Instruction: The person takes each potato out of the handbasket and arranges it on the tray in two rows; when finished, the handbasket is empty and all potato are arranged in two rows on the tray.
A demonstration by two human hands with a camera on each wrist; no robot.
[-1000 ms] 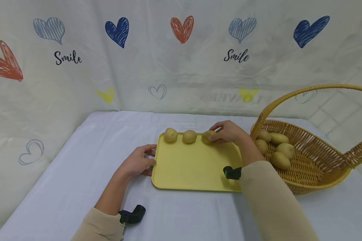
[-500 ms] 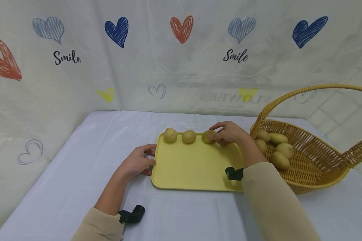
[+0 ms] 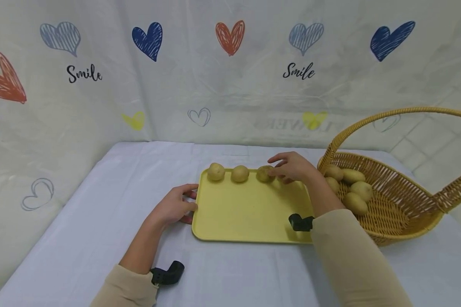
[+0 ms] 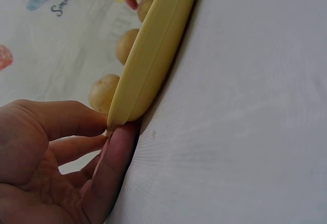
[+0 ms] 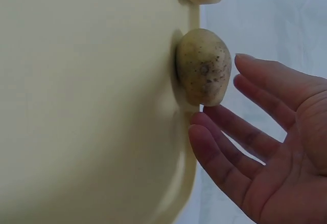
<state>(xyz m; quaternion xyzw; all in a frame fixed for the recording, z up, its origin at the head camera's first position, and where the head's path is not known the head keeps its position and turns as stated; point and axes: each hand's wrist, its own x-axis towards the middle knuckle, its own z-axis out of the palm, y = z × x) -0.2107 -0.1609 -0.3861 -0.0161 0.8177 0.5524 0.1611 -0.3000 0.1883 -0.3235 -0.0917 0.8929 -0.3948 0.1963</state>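
Three potatoes stand in a row along the far edge of a yellow tray [image 3: 242,213] in the head view. My left hand [image 3: 173,206] pinches the tray's left rim between thumb and fingers, as the left wrist view shows. At the row's right end, my right hand [image 3: 296,167] is spread beside the spotted potato [image 5: 204,68]. A gap shows between its fingers and that potato in the right wrist view. The middle potato [image 3: 240,174] and the left potato [image 3: 216,172] sit apart from it.
A wicker basket [image 3: 418,192] with a tall handle stands right of the tray, close to my right forearm. Several potatoes [image 3: 355,204] lie in its left part. A white cloth [image 3: 230,273] covers the table, and a printed curtain [image 3: 176,85] hangs behind.
My right hand has loosened from the spotted potato and drawn slightly right, its fingers spreading. That potato stays on the tray's far edge. The left hand keeps its hold on the rim.
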